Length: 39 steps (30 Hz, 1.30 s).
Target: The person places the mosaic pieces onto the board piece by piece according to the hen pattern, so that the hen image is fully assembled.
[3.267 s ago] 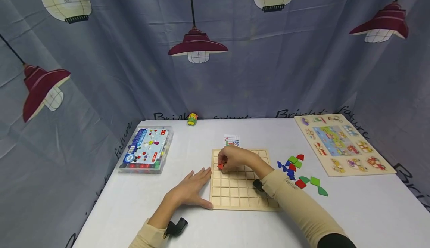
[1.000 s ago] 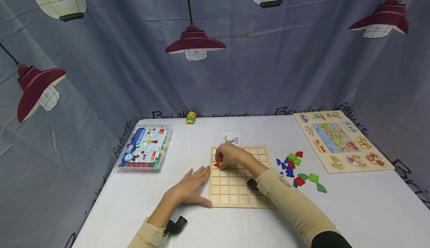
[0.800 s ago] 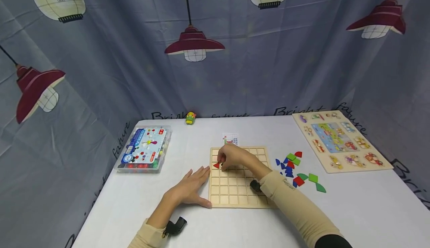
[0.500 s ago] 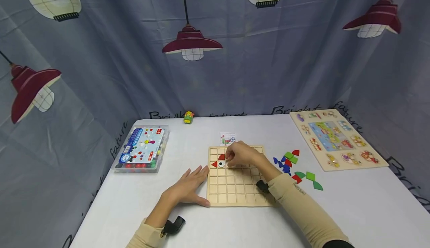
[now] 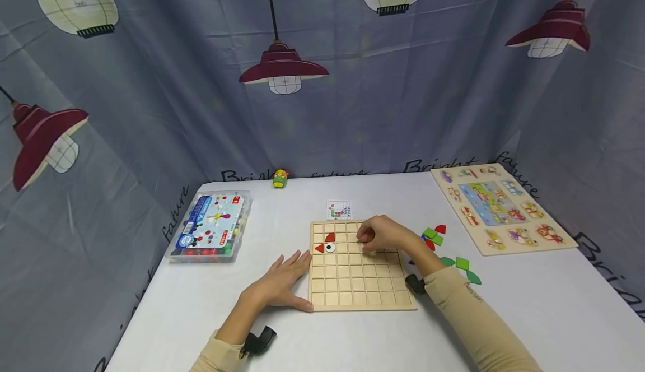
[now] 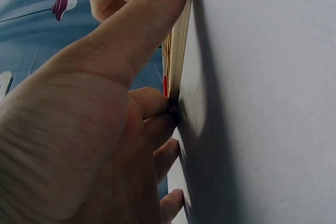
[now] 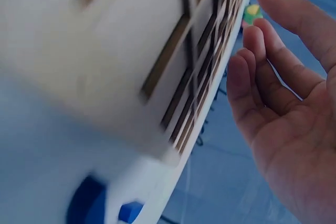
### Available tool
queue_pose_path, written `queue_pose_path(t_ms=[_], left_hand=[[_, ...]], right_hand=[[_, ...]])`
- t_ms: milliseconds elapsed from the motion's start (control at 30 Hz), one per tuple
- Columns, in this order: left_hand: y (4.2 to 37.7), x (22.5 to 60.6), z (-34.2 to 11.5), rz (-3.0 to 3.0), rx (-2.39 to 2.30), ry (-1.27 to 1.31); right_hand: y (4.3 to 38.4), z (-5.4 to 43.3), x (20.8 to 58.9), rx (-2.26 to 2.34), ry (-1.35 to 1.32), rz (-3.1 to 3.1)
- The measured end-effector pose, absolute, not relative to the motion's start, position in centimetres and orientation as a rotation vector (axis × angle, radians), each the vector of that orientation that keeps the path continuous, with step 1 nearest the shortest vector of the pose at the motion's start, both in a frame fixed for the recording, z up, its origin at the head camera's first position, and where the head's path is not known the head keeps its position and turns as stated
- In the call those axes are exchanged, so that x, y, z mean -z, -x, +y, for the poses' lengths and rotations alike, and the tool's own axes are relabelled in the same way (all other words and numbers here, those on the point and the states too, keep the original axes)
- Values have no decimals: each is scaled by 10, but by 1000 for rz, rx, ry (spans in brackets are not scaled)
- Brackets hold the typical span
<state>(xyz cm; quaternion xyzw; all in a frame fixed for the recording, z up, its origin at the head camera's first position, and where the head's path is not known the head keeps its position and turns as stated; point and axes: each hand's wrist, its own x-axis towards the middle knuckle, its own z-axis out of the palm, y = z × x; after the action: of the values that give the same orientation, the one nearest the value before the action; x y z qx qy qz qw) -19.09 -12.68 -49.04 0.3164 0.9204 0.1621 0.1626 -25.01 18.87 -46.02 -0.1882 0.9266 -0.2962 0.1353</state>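
A wooden grid board (image 5: pixel 353 288) lies on the white table. Three pieces sit in its upper left cells: a red triangle (image 5: pixel 319 248), a red quarter-round piece (image 5: pixel 330 237) and a white disc with a black dot (image 5: pixel 330 247). My left hand (image 5: pixel 279 282) lies spread on the table, with its fingertips and thumb against the board's left edge. Over the board's upper right part hovers my right hand (image 5: pixel 385 235). In the right wrist view its fingers (image 7: pixel 239 77) are loosely bent, apart from the thumb, and hold nothing.
Green pieces (image 5: pixel 462 263) and red pieces (image 5: pixel 440 229) lie right of the board, partly behind the right forearm; blue pieces (image 7: pixel 130 211) show too. A pattern card (image 5: pixel 339 209) lies behind the board. A plastic box (image 5: pixel 209 226), a picture puzzle (image 5: pixel 453 193) and a small toy figure (image 5: pixel 280 178) stand around.
My right hand has let go of the pieces at the board's upper left and moved right, uncovering the red pieces and the dotted disc. The left hand stays at the edge.
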Motion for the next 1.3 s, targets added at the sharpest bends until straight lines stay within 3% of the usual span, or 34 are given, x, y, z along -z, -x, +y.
queue_pose_path(t_ms=[667, 1300], left_hand=[[191, 492, -128, 2617, -472, -899], [192, 492, -126, 2629, -457, -888]], right_hand=[[248, 261, 467, 908, 483, 2694], [252, 329, 467, 872, 224, 2736]])
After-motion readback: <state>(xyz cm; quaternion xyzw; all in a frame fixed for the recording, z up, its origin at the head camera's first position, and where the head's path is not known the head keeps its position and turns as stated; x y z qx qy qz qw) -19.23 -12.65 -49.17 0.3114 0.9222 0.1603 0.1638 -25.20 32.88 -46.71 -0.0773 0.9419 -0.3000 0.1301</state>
